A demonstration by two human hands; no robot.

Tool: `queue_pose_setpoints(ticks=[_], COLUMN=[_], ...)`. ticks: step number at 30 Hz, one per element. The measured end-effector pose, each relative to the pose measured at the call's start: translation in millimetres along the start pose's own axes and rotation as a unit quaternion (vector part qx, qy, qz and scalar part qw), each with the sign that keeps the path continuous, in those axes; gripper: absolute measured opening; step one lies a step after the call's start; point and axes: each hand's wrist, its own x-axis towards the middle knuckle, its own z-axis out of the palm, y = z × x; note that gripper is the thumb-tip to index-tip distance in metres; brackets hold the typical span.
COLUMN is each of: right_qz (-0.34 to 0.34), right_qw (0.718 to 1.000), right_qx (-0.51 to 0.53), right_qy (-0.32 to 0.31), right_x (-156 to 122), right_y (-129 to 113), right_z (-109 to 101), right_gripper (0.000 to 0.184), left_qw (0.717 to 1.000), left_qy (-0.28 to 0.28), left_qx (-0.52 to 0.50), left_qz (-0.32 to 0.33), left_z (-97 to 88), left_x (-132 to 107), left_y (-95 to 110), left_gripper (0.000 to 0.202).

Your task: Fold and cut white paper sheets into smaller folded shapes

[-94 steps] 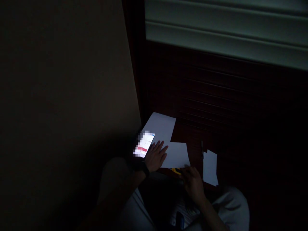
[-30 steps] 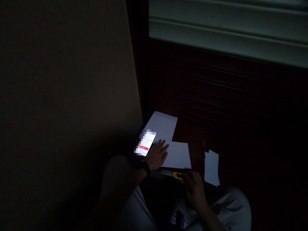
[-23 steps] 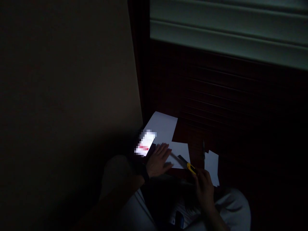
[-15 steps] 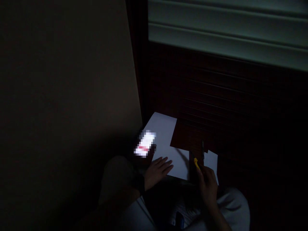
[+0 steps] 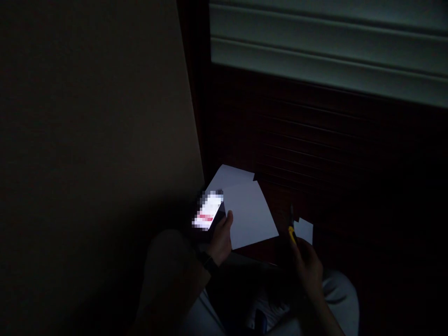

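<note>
Pinching the white sheet (image 5: pixel 250 214) at its left edge, the left hand (image 5: pixel 220 240) holds it overlapping another sheet (image 5: pixel 233 174); the right hand (image 5: pixel 308 267) grips the yellow utility knife (image 5: pixel 291 233) aside, apparently sparing both.

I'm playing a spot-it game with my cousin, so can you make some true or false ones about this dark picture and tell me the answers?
1. The right hand holds a yellow cutter. True.
2. The phone is completely dark. False: it glows white and red.
3. The left hand touches a white sheet. True.
4. The right hand is closer to the phone than the left hand is. False: the left hand is closer.
5. Pale slats show at the upper right of the picture. True.
6. The whole picture is brightly lit. False: most of it is very dark.
</note>
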Motion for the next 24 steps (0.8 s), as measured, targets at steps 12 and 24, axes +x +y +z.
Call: queue_pose_setpoints(ticks=[12, 24], right_qz=[0.03, 0.155], right_qw=[0.992, 0.948], right_qx=[-0.09, 0.277], right_qy=[-0.077, -0.031], right_x=[-7.5, 20.9], right_y=[4.4, -25.4], right_z=[2.7, 26.2], right_gripper=[0.054, 0.051], left_qw=[0.91, 0.501], left_qy=[0.063, -0.127], left_qx=[0.394, 0.753], left_qz=[0.112, 0.407], left_z=[-30.0, 16.5], left_x=[-6.7, -13.6], left_y=[-19.3, -45.5], left_gripper=[0.041, 0.058])
